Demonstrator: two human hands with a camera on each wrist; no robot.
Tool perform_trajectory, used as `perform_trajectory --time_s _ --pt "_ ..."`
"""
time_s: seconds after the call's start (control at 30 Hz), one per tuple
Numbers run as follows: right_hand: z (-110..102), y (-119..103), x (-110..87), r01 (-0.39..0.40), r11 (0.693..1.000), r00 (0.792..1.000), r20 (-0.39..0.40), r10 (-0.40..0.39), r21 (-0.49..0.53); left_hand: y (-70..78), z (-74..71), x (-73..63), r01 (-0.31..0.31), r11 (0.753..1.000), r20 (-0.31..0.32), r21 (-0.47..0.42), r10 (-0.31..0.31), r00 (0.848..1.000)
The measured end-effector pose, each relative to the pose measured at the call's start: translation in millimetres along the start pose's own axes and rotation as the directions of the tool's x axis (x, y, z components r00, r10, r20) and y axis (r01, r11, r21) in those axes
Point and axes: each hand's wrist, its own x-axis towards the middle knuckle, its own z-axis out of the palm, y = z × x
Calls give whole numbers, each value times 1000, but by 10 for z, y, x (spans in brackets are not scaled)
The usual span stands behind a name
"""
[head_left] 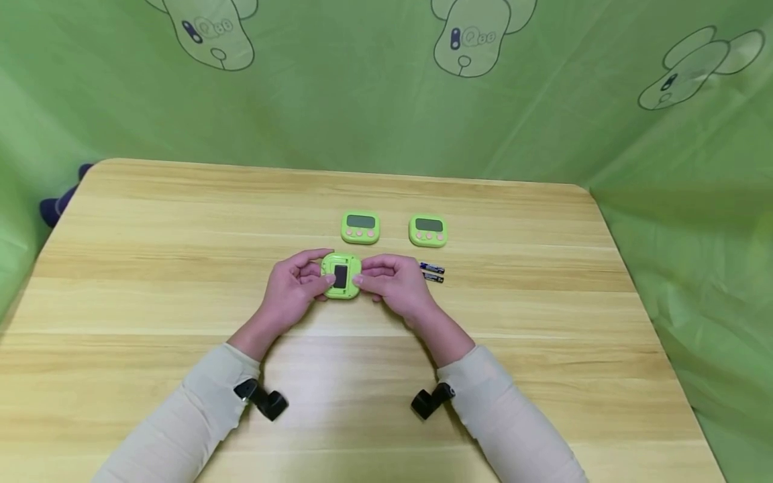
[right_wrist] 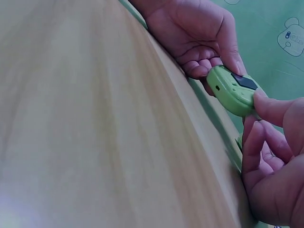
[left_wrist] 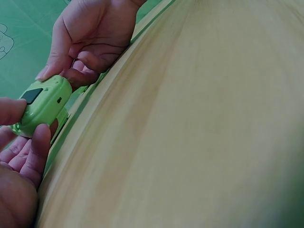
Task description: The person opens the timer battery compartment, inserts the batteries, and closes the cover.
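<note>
Evidently a two-handed grip: green digital timer [head_left: 342, 276] held back-up between left hand [head_left: 294, 282] and right hand [head_left: 398, 284].
Both hands partly closed, each pinching one side, thumbs on the back, fingers curled at the edges and beneath; probably so to steady it and keep the dark panel [right_wrist: 244, 81] facing up, though the thumbs overlap its surroundings. Timer sits over the wooden table [head_left: 513, 322], nearer the person than two screen-up timers, left one [head_left: 360, 228] and right one [head_left: 428, 231]. Two slim batteries [head_left: 433, 277] lie beyond the right hand, which hides their near ends.
</note>
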Motion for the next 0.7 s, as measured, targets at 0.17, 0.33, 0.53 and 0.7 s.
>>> perform_trajectory --time_s 0.17,0.33,0.53,0.7 --pt "0 -38 6 0 1000 1000 3 0 -27 19 -15 -3 -21 1000 7 6 21 1000" --pt "52 -41 -10 -1 1000 1000 -29 1 -7 30 -8 0 -8 1000 -4 -13 7 1000" --pt "165 -33 -50 16 1000 999 -45 -16 -4 19 13 -14 27 999 -52 -42 -30 998" --pt "237 -18 -65 37 992 999 1 -37 121 -24 24 -15 14 999 -152 -44 -21 988"
